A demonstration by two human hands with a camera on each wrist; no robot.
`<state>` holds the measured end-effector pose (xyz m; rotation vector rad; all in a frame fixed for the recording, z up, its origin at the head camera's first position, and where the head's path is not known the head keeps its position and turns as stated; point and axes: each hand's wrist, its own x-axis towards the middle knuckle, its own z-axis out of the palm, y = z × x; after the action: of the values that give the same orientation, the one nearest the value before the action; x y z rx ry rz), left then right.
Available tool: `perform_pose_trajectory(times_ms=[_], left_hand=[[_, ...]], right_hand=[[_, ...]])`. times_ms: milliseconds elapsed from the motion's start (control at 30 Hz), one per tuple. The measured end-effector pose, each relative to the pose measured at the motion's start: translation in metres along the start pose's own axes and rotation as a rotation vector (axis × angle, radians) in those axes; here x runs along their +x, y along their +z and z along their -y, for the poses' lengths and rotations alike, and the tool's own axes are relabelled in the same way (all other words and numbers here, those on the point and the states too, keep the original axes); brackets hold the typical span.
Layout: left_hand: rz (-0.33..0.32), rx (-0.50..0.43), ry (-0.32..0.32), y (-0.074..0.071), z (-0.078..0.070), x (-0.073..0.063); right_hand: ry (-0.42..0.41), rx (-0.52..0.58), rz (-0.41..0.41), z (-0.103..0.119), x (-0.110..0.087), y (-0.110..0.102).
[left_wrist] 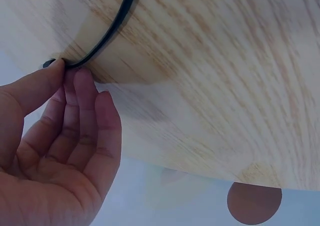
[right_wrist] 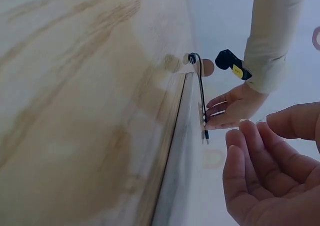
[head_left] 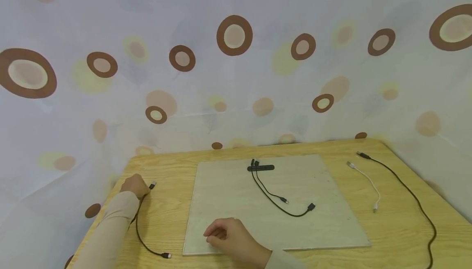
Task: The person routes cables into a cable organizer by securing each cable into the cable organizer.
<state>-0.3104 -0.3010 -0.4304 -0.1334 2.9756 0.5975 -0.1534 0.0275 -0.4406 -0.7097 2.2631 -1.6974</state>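
At the table's left side my left hand [head_left: 135, 185] pinches a short black USB cable [head_left: 137, 230] between thumb and fingertips. Its silver plug [head_left: 153, 183] sticks out just past the hand, and the other plug [head_left: 166, 255] lies toward the front. In the left wrist view, the black cable [left_wrist: 111, 31] curves away from the pinching fingertips, close over the wood. My right hand [head_left: 236, 238] hovers by the front left edge of the pale board [head_left: 221, 203], fingers loosely curled with nothing in them. The right wrist view shows this hand [right_wrist: 272, 173] empty too.
On the board lie a black cable holder strip [head_left: 269, 167] and two black cables [head_left: 282, 209], their upper ends at the strip. To the right are a short white cable [head_left: 370, 181] and a long black cable [head_left: 413, 197]. A patterned curtain [head_left: 236, 76] backs the table.
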Motion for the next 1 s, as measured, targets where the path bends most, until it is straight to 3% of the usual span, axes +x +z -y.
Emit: perform_pose_trajectory(times_ms=[200, 367, 533, 767, 867, 1000], left_hand=[[0.013, 0.0, -0.011, -0.005, -0.007, -0.005], [0.034, -0.005, -0.02, -0.008, -0.004, -0.007], [0.042, -0.007, -0.031, -0.007, -0.004, -0.008], [0.066, 0.004, -0.016, -0.003, -0.006, -0.002], [0.061, 0.019, -0.027, -0.004, -0.004, 0.0], [0.063, 0.012, -0.031, -0.006, -0.003, 0.0]], right_hand=[[-0.054, -0.232, 0.048, 0.012, 0.011, 0.02], [-0.085, -0.478, 0.128, 0.02, 0.023, 0.042], [-0.091, -0.638, 0.193, 0.021, 0.033, 0.059], [-0.409, -1.062, 0.187, 0.012, 0.037, 0.073], [-0.427, -1.118, 0.203, 0.01, 0.041, 0.08], [-0.382, -1.163, 0.171, 0.012, 0.048, 0.09]])
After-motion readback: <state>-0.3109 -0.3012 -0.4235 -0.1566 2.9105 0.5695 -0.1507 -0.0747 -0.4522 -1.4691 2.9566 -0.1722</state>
